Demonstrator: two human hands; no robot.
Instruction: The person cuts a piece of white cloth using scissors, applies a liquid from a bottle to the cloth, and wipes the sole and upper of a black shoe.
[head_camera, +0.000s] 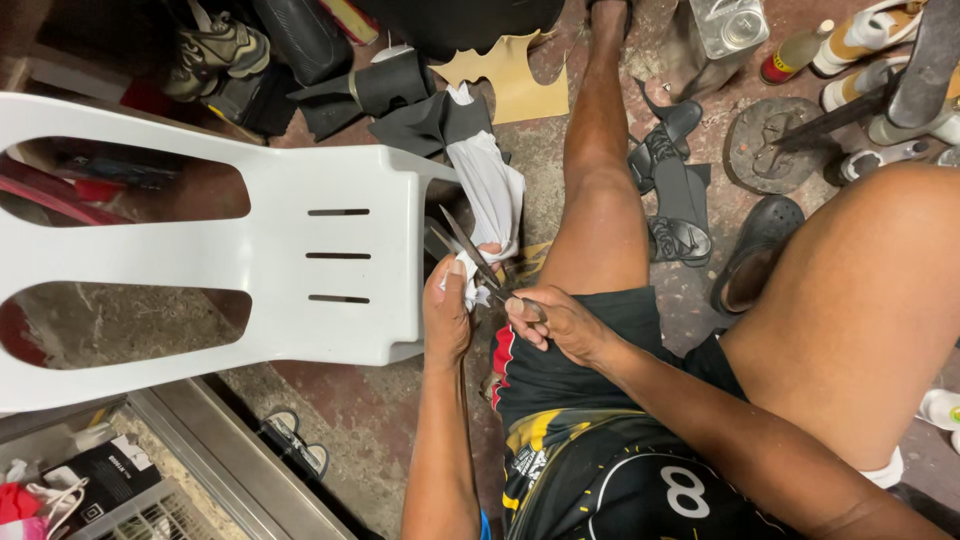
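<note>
over littered floor (400, 420), right hand (560, 325) works scissors (470, 250), left hand (447, 310) pinching white cloth (492, 185).

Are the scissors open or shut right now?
Open. The scissors in the right hand show two blades spread apart in a V, at the white cloth that the left hand holds.

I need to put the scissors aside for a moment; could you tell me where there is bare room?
Bare room: the white chair seat, and floor between chair and metal rail. Crowded: floor beyond the scissors, with black pieces, sandals and bottles.
</note>
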